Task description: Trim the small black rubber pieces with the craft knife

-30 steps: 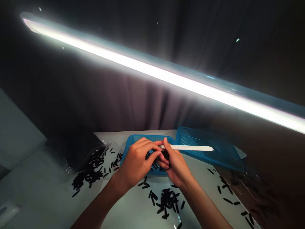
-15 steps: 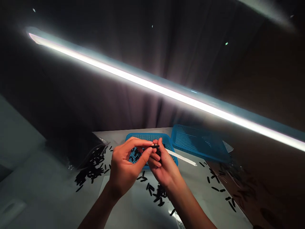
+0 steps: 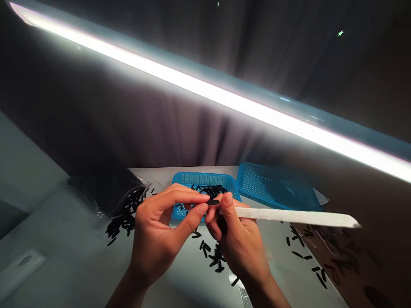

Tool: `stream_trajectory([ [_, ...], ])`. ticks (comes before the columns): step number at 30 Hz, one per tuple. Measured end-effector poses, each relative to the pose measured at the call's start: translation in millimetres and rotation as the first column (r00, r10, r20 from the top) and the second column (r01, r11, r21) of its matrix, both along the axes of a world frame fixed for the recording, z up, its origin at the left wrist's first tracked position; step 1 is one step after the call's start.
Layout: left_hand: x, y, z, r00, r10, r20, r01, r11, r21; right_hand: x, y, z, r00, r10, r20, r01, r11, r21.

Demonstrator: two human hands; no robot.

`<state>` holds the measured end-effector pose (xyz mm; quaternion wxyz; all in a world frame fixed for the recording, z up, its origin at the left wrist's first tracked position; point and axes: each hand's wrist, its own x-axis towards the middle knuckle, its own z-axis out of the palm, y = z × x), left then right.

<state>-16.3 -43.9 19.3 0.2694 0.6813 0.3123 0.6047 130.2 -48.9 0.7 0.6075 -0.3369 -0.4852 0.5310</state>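
Observation:
My left hand pinches one end of a small black oblong piece between thumb and forefinger. The piece's other end meets the fingers of my right hand. That hand is closed around a long, flat white strip, which sticks out to the right past its thumb. Something dark lies within the curled right fingers, too hidden to name. Just behind both hands stands a blue perforated plastic basket with many similar black pieces inside.
Right of the basket lies another blue perforated tray. A clear plastic bag spills a heap of black pieces at left. More black pieces are scattered on the white table. A bright tube light crosses above.
The white strip has swung up to nearly level and reaches farther right. My right hand has turned, its thumb now over the strip. The black piece stays pinched in my left hand.

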Motion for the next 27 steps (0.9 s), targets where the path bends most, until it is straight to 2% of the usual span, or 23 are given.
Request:
stream_trajectory([
  [2, -1, 1, -1.9, 1.000, -0.012, 0.000, 0.012, 1.000, -0.025, 5, -4, 2.9, 0.988, -0.056, 0.147, 0.036, 0.990, 0.134],
  [4, -1, 2, -3.1, 1.000, -0.011, 0.012, 0.011, 0.999, -0.044, 11, -6, 5.9, 0.964, -0.094, 0.248, 0.044, 0.979, 0.198],
  [10, 0, 1, -3.7, 0.999, -0.012, 0.051, 0.016, 0.997, -0.073, 26, -6, 7.7, 0.928, -0.035, 0.371, -0.022, 0.989, 0.149],
  [13, 0, 1, -4.2, 0.998, -0.022, 0.062, 0.026, 0.997, -0.074, 28, -6, 6.9, 0.914, -0.065, 0.400, -0.032, 0.972, 0.231],
  [16, 0, 0, -5.2, 0.998, -0.022, 0.065, 0.025, 0.998, -0.054, 27, -6, 4.9, 0.901, -0.173, 0.399, 0.023, 0.935, 0.353],
  [20, 1, 3, -6.1, 0.999, -0.003, 0.038, 0.001, 0.999, 0.036, 26, -4, 1.4, 0.875, -0.284, 0.393, 0.083, 0.887, 0.455],
  [27, 0, 5, -3.8, 1.000, -0.002, -0.001, 0.002, 0.995, 0.101, 30, 0, 3.6, 0.795, -0.448, 0.409, 0.095, 0.757, 0.646],
])
